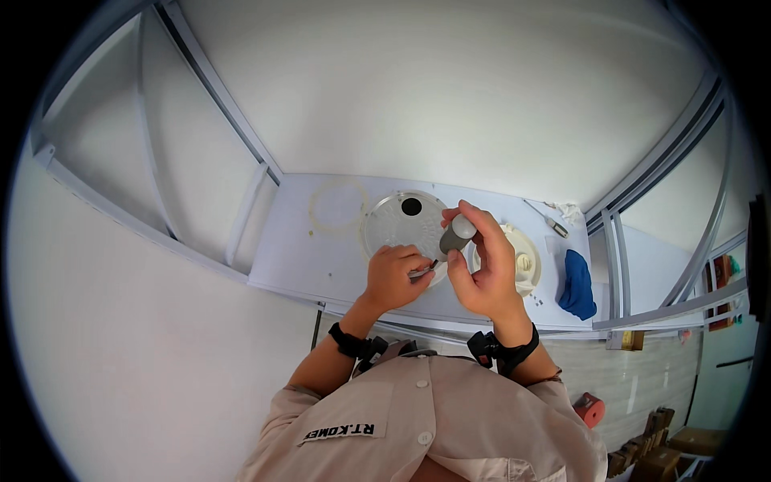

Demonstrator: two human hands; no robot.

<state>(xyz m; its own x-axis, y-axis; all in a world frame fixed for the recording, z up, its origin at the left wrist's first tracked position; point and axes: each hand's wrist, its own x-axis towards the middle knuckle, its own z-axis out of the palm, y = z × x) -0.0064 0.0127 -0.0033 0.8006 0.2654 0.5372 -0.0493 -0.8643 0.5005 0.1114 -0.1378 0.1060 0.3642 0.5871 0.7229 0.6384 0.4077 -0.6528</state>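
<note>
A screwdriver (457, 235) with a thick grey handle and pale round end is gripped in my right hand (487, 273). Its dark shaft slants down toward the fingertips of my left hand (393, 278). Those fingers are pinched around a small greyish piece at the shaft's tip, too small and covered to name. Beneath both hands lies a round silvery disc (385, 217) bearing a black circle (411, 206). Partly behind my right hand sits a round cream-white part (526, 241) with raised shapes on it.
On the white table (293, 265) a thin pale ring (313, 210) lies left of the disc. At the right are a second screwdriver (556, 226), crumpled white material (570, 211), a blue cloth (577, 285) and several tiny bits (538, 302). Metal frame bars (626, 265) flank the table.
</note>
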